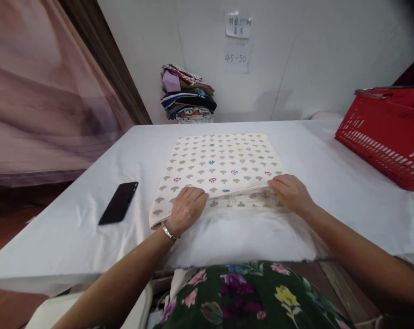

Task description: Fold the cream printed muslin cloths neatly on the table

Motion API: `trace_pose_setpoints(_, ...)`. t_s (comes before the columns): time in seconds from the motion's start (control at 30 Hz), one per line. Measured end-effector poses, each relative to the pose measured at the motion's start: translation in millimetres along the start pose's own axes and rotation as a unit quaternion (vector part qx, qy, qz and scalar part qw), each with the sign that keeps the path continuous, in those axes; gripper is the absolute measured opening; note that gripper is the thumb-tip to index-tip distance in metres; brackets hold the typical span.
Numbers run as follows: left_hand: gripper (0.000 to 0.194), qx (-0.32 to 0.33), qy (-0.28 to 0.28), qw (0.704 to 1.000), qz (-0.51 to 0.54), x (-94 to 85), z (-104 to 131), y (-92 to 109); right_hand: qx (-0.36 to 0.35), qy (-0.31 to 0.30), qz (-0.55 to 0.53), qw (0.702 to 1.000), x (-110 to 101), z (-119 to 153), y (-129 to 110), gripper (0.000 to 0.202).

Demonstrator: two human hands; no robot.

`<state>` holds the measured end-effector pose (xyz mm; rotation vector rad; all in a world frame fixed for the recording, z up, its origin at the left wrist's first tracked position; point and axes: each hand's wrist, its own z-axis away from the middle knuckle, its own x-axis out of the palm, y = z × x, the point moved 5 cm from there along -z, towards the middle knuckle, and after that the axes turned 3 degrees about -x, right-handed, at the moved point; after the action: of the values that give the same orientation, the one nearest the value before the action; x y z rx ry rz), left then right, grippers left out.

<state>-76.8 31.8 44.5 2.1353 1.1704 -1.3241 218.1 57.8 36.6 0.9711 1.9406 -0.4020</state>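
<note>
A cream cloth with a mushroom print [220,160] lies folded in layers on the white-covered table. Its near edge is pinched by my left hand [188,209], fingers closed, close to the front left corner. At the front right, my right hand [292,193] grips the same edge between thumb and fingers. Between the two hands the top layer is lifted a little, and a lower printed layer shows under it.
A black phone [118,203] lies left of the cloth. Behind, a stack of folded clothes [188,96] stands by the wall. A red basket [387,135] sits at the right on the white table [316,183]. A pink curtain [49,91] hangs at the left.
</note>
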Motion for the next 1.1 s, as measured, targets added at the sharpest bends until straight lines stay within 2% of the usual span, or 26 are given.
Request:
trace_pose_setpoints(0.13,0.017,0.04,-0.049,0.997,0.051,9.6,14,8,-0.05,-0.094,-0.056,0.993,9,13,-13,0.022)
trace_pose_setpoints(0.23,0.017,0.045,-0.041,0.995,0.077,12.8,21,8,-0.043,-0.114,-0.067,0.99,6,27,-15,0.027)
trace_pose_setpoints(0.43,0.017,0.057,-0.004,0.995,0.084,15.2,23,2,-0.007,-0.112,-0.024,0.993,-7,49,8,0.025)
trace_pose_setpoints(0.57,0.014,0.061,0.013,0.996,0.06,13.9,19,-3,0.009,-0.107,0.018,0.994,-14,46,29,0.02)
trace_pose_setpoints(0.7,0.014,0.028,0.089,0.995,0.021,0.0,9,-15,0.04,-0.042,0.086,0.995,-25,26,43,0.019)
trace_pose_setpoints(0.77,0.013,0.009,0.105,0.994,0.001,-4.4,7,-19,0.064,0.0,0.107,0.992,-28,21,46,0.021)
trace_pose_setpoints(0.83,0.014,0.029,0.082,0.996,0.009,-2.6,8,-17,0.055,-0.007,0.098,0.994,-21,23,46,0.022)
trace_pose_setpoints(0.97,0.02,0.108,-0.023,0.991,0.081,11.3,18,-2,-0.001,-0.101,0.023,0.995,2,43,41,0.025)
trace_pose_setpoints(1.1,0.02,0.096,-0.036,0.991,0.082,16.6,22,2,0.015,-0.121,0.007,0.993,-1,56,41,0.029)
